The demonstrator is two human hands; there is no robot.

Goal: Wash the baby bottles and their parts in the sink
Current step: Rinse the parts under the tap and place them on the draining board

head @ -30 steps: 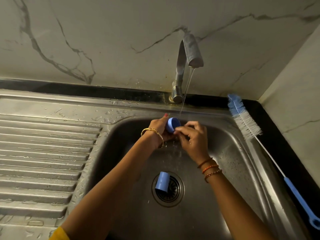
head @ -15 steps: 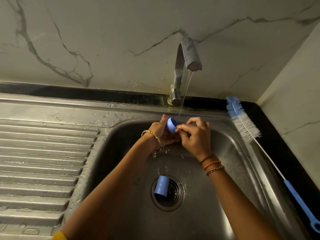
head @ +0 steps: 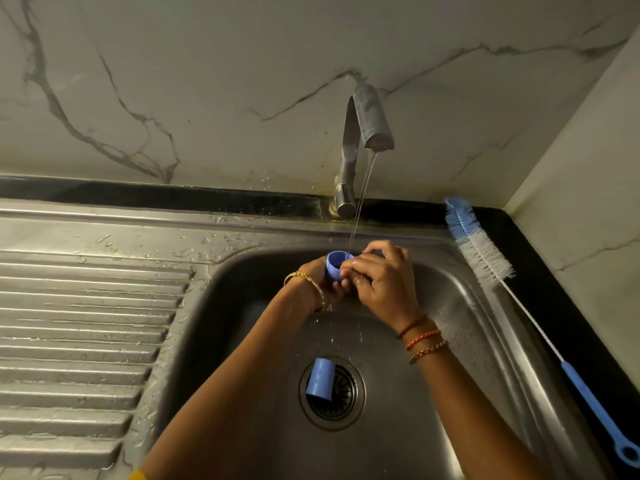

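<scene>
Both hands grip one small blue ring [head: 335, 265]: the left hand [head: 327, 284] cradles it from below, the right hand [head: 382, 280] pinches its rim, mouth tilted up, likely so the tap's [head: 372, 119] thin stream runs inside. It hangs near the sink's [head: 450, 306] back edge. A blue cap [head: 320, 378] lies on the drain [head: 341, 398] at the basin's middle; the bottle brush [head: 485, 258] rests along the right rim.

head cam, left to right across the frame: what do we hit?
Ribbed draining board → blue cap lying over the drain → blue ring held under the tap stream by both hands → bottle brush on the black counter at the sink's right edge.
</scene>
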